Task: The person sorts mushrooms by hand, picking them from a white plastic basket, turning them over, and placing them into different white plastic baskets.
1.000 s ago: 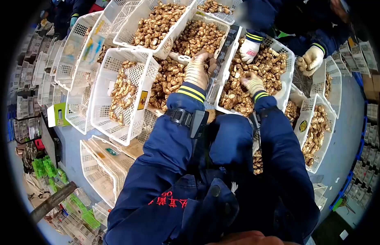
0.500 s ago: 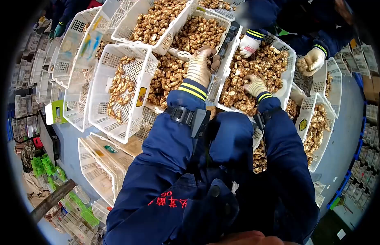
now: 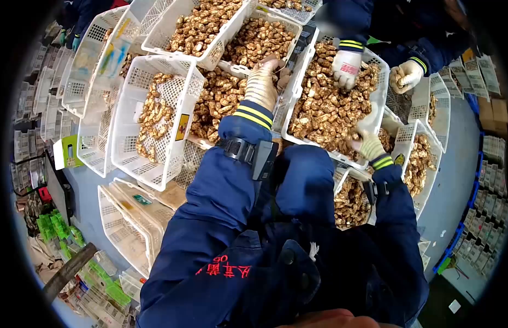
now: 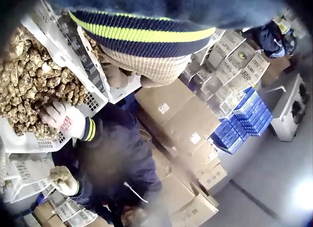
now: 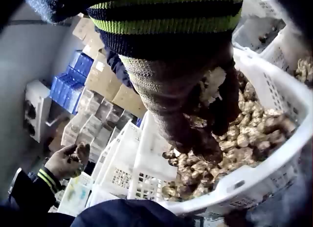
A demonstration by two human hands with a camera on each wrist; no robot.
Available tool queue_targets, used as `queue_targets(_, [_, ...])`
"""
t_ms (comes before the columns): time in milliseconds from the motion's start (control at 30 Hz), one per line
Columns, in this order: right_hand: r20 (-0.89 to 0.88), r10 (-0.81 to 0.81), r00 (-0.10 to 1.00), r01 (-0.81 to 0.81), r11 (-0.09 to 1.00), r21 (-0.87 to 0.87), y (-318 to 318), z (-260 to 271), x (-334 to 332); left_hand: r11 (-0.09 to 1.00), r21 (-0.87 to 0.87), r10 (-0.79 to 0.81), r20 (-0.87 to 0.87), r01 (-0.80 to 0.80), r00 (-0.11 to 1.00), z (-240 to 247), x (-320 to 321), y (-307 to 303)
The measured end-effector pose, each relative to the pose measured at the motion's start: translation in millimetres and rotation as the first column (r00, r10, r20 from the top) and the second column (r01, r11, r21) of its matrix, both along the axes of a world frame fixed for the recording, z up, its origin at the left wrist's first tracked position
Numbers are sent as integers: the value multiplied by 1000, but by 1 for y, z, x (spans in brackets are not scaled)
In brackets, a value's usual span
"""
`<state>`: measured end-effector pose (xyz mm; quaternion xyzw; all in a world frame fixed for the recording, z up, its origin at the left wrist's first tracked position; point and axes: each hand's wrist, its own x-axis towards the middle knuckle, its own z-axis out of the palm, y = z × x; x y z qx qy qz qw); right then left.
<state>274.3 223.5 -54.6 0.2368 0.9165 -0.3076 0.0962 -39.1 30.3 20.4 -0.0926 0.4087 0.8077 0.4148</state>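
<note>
Knobbly brown mushrooms [image 3: 325,117] fill a white crate [image 3: 383,101] in the head view. My right hand [image 3: 370,146], in a striped glove with brown fingertips, is at that crate's near right corner; in the right wrist view the hand [image 5: 171,100] curls round a pale-and-brown mushroom [image 5: 212,85] above the pile. My left hand [image 3: 261,87] stays over the edge between two left-hand crates of mushrooms. In the right wrist view its fingers curl round a small brown mushroom [image 5: 82,151]; the left wrist view mostly hides the fingers of this hand [image 4: 146,65].
Another person's gloved hand [image 3: 347,68] touches mushrooms in the same crate, their other hand [image 3: 407,76] beside it. A tilted crate [image 3: 118,123] with scattered mushrooms stands left, a crate [image 3: 427,188] right. Cardboard boxes [image 4: 190,119] and blue crates [image 4: 252,112] lie beyond.
My right hand has moved right and nearer to me, from the crate's middle to its near corner. The other person's hand has come lower over the pile. My left hand has barely shifted.
</note>
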Motion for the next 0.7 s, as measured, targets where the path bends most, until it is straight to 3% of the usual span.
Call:
queue_targets(33, [324,-96,941,162,970,-183,-23,54,-2,1000,9,11,-9,-11,1000,-1,1,0])
queue_targets(67, [336,-9,942,-3,999,36,-24,52,25,1000,11,3,-19,-3,1000,0,1,-2])
queue_targets(100, [444,30,896,21,994,-110,-28,55,42,1000,12,-7,-32,7,999,0,1,-2])
queue_targets(167, [659,229,716,-173,973,-150,-28,73,55,998,60,-32,-55,36,998,-4,0,-3])
queue_targets(200, [685,183,705,-155,982,-103,-20,54,63,999,44,-28,-48,30,998,-4,1,-2])
queue_targets(233, [670,41,741,-27,999,-31,-42,91,23,999,26,-20,-42,21,999,-2,2,-2])
queue_targets(300, [282,36,959,-28,999,-33,-34,60,10,999,35,-13,-51,15,999,-5,3,-2])
queue_targets(367, [139,-38,990,46,997,-56,-36,25,-24,1000,11,-7,-52,8,999,-2,5,-2])
queue_targets(433, [136,146,980,-154,987,45,-39,-1,-67,1000,-27,-1,-28,0,1000,-2,5,-1])
queue_targets(533, [313,278,908,-328,937,119,-46,-41,-98,1000,13,-5,-16,5,1000,-7,3,-1])
queue_targets(633, [456,207,866,-264,962,66,-39,-52,-118,999,-10,-47,-47,46,998,-3,0,-1])
queue_targets(667, [274,204,940,-224,974,43,-27,-64,-108,999,24,-29,-58,30,998,-4,1,-1])
queue_targets(700, [266,155,951,-107,976,-188,-11,-78,-102,1000,2,-16,-27,17,999,0,1,-1])
